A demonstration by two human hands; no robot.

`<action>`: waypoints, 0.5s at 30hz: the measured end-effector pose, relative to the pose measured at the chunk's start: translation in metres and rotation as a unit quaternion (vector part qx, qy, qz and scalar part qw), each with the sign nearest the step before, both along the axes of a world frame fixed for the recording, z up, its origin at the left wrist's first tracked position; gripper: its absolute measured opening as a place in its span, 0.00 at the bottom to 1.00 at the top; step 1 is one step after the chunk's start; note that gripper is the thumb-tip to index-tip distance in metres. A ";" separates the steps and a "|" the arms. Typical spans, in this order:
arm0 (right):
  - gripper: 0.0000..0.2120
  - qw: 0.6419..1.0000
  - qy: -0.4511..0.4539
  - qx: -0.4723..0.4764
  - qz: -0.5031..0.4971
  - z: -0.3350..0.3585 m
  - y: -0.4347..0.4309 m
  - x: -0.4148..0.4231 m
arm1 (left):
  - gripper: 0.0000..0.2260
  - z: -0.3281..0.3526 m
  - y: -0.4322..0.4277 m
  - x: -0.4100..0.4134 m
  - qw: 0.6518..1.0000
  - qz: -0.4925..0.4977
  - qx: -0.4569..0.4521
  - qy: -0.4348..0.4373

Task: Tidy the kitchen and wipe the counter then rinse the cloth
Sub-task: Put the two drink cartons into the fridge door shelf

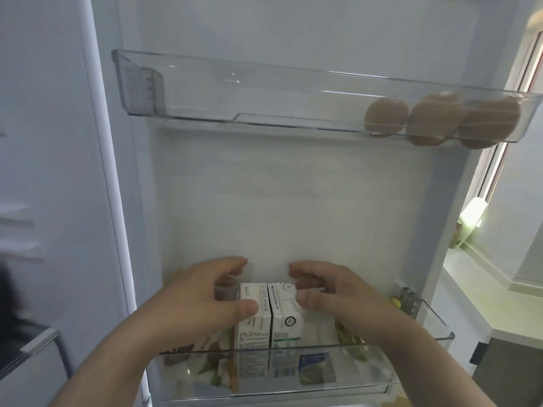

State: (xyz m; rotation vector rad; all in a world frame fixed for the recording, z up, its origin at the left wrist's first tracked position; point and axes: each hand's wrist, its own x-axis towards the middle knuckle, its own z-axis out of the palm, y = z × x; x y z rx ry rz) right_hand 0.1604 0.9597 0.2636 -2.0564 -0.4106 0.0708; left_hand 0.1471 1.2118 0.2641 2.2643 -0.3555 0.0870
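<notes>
Fingers round cartons; eggs, seemingly, above

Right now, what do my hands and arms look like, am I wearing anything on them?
Your left hand and right hand are bare: no gloves, rings, watch or bracelet show. The left forearm and right forearm are bare too; no sleeve is in view.

A home kitchen is shown. The view is filled by an open fridge door. At 2 o'clock, brown eggs are kept in the clear top shelf. At 6 o'clock, two cartons are stood in the bottom shelf. At 4 o'clock, a pale counter is seen.
</notes>
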 end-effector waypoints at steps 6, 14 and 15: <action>0.12 0.996 -0.052 0.076 0.002 0.009 -0.020 -0.014 | 0.22 0.014 -0.006 -0.018 0.994 0.016 -0.101 -0.029; 0.12 0.988 -0.100 0.114 0.034 0.014 -0.067 -0.029 | 0.33 0.013 -0.058 -0.043 0.988 0.018 -0.141 -0.053; 0.13 0.987 -0.101 0.116 0.039 0.014 -0.076 -0.032 | 0.31 0.012 -0.068 -0.046 0.987 0.022 -0.153 -0.052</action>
